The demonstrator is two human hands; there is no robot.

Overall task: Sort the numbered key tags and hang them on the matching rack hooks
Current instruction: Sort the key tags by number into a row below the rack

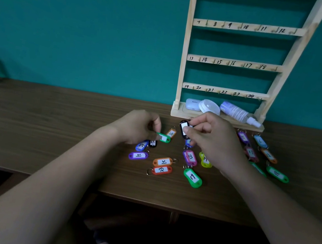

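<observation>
Eighteen tags [192, 178], one rack [183, 63], two hands.
Across the middle of the frame: four green tags, three orange, three blue, two black, two purple, two pink, one red, one yellow; a further purple one may lie under a pink, hard to tell. At upper right the rack shows three rails [234, 63], six numbers on each. On its base: one case [192, 104], one lid [210, 106], one spray bottle [238, 112]. Left hand [138, 127] and right hand [215, 142] each pinch one tag.

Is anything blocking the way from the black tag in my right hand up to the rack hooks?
Nothing visible. The black tag is held in front of the rack, whose hooks are bare; the spray bottle lies on its base, below them.
</observation>
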